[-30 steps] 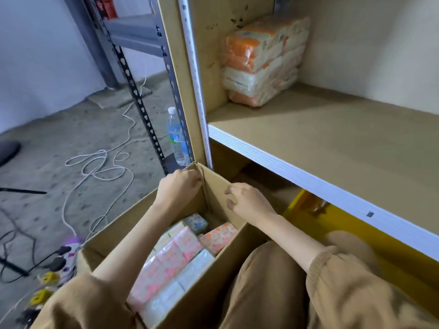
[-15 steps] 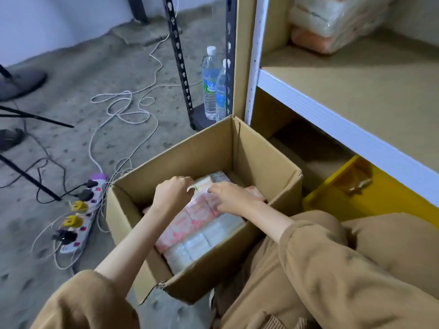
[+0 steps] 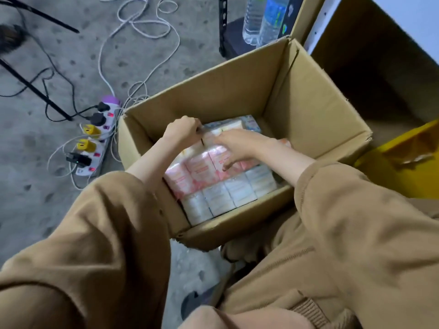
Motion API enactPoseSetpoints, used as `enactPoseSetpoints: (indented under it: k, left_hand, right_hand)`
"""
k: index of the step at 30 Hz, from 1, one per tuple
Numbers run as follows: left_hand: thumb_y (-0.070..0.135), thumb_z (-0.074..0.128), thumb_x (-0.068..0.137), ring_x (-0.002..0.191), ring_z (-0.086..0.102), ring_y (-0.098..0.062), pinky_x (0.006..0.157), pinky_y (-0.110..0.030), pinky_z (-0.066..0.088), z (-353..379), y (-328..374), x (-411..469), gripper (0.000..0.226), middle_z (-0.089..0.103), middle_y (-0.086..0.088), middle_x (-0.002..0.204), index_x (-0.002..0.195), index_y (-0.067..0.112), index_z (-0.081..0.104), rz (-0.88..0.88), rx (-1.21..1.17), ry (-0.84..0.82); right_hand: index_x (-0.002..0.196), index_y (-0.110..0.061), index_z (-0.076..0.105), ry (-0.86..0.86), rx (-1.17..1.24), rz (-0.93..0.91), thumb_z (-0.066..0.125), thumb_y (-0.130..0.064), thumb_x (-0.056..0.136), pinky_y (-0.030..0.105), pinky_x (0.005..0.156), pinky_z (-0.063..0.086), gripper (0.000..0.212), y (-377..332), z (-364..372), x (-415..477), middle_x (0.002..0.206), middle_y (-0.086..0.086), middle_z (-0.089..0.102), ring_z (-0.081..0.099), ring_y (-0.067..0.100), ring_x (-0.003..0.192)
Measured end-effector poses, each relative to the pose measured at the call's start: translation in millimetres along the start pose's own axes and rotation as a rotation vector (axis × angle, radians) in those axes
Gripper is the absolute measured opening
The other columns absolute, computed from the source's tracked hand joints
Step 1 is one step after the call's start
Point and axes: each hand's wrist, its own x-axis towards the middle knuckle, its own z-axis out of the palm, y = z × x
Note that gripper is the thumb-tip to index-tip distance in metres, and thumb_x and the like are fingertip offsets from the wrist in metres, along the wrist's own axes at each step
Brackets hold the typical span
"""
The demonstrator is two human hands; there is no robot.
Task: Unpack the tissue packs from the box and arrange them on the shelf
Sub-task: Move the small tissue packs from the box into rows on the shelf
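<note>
An open cardboard box [image 3: 237, 86] stands on the floor in front of me. Inside lie rows of wrapped tissue packs [image 3: 213, 181], pink ones in the middle and white ones nearest me. My left hand [image 3: 183, 130] is curled at the far left of the packs and pinches the plastic wrap there. My right hand [image 3: 237, 144] lies over the pink packs with fingers spread and bent down onto them. The shelf's white front edge [image 3: 403, 27] shows at the top right; its top surface is out of view.
A power strip [image 3: 95, 138] with plugs and loose white cables [image 3: 142, 27] lies on the concrete floor to the left. Two water bottles [image 3: 263, 17] stand behind the box by a black upright. A yellow bin [image 3: 403, 162] sits at the right under the shelf.
Both hands have gone from the box's far rim down onto the packs inside. My view has tipped down, so the shelf and the orange packs on it have left the frame.
</note>
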Motion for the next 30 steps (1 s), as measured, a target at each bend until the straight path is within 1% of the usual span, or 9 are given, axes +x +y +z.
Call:
enactPoseSetpoints:
  k: [5,8,10,16,19,22,24,27,30]
  left_hand:
    - [0.035,0.048,0.095,0.113,0.056,-0.033,0.094,-0.039,0.046,2.9,-8.1,15.5,0.038,0.063,-0.014,0.123,0.121,0.01,0.06,0.049,-0.098,-0.101]
    - [0.041,0.05,0.094,0.117,0.056,-0.029,0.097,-0.036,0.043,2.8,-12.7,20.3,0.045,0.062,-0.013,0.127,0.125,0.009,0.059,0.067,-0.18,-0.166]
    - [0.046,0.052,0.091,0.123,0.052,-0.027,0.102,-0.034,0.04,3.8,-15.0,23.1,0.054,0.056,-0.011,0.135,0.133,0.011,0.052,0.039,-0.213,-0.221]
    - [0.05,0.059,0.085,0.138,0.037,-0.022,0.114,-0.031,0.03,10.9,-23.2,33.3,0.074,0.037,-0.004,0.151,0.145,0.016,0.034,-0.034,-0.296,-0.339]
    - [0.046,0.06,0.086,0.14,0.033,-0.022,0.114,-0.03,0.027,13.9,-24.6,38.9,0.076,0.031,-0.004,0.154,0.147,0.014,0.028,-0.05,-0.306,-0.376]
    - [0.038,0.062,0.087,0.136,0.038,-0.023,0.11,-0.029,0.032,17.3,-20.6,44.5,0.073,0.035,-0.007,0.151,0.146,0.009,0.029,-0.058,-0.334,-0.366]
    - [0.035,0.066,0.085,0.135,0.039,-0.024,0.108,-0.03,0.033,17.8,-18.1,48.0,0.075,0.037,-0.007,0.15,0.145,0.009,0.03,-0.072,-0.363,-0.383]
    - [0.036,0.07,0.081,0.135,0.039,-0.024,0.11,-0.032,0.033,16.7,-15.0,53.1,0.08,0.037,-0.006,0.15,0.145,0.01,0.03,-0.086,-0.367,-0.412]
    - [0.031,0.069,0.083,0.133,0.041,-0.025,0.105,-0.029,0.034,18.6,-7.3,55.7,0.073,0.041,-0.008,0.146,0.142,0.006,0.034,-0.073,-0.357,-0.413]
  right_hand:
    - [0.095,-0.013,0.047,-0.161,0.017,0.043,0.08,-0.033,0.066,0.03,0.064,0.042,0.048,-2.7,-9.8,24.1,0.092,0.002,0.052,0.052,0.025,0.093]
    - [0.119,-0.007,0.051,-0.191,0.0,0.048,0.082,-0.042,0.058,0.039,0.088,0.05,0.076,-1.1,-11.3,32.0,0.121,0.008,0.053,0.054,0.028,0.107]
    - [0.126,-0.007,0.05,-0.202,-0.026,0.056,0.081,-0.047,0.058,0.042,0.095,0.048,0.084,2.8,-9.6,33.2,0.126,0.01,0.053,0.055,0.03,0.11]
    - [0.102,-0.004,0.058,-0.274,-0.147,0.067,0.079,-0.049,0.061,0.031,0.066,0.044,0.064,9.4,-27.1,18.9,0.098,0.005,0.054,0.053,0.024,0.085]
    - [0.101,-0.006,0.059,-0.291,-0.208,0.112,0.079,-0.055,0.055,0.035,0.078,0.049,0.07,28.1,-37.9,4.9,0.103,0.008,0.058,0.057,0.028,0.092]
    - [0.12,-0.006,0.049,-0.264,-0.197,0.12,0.079,-0.053,0.057,0.036,0.096,0.043,0.084,46.7,-34.5,-6.5,0.124,0.013,0.043,0.043,0.028,0.116]
    - [0.124,-0.008,0.044,-0.266,-0.085,0.145,0.08,-0.05,0.058,0.035,0.1,0.039,0.086,50.6,-29.9,-9.5,0.128,0.011,0.037,0.038,0.025,0.121]
    - [0.105,-0.019,0.048,-0.25,0.097,0.147,0.08,-0.053,0.054,0.029,0.082,0.041,0.069,48.6,-26.5,-10.9,0.123,0.005,0.051,0.049,0.019,0.102]
    - [0.088,-0.017,0.049,-0.223,0.073,0.156,0.08,-0.05,0.055,0.028,0.072,0.04,0.056,47.1,-28.8,-16.7,0.105,0.004,0.061,0.054,0.02,0.087]
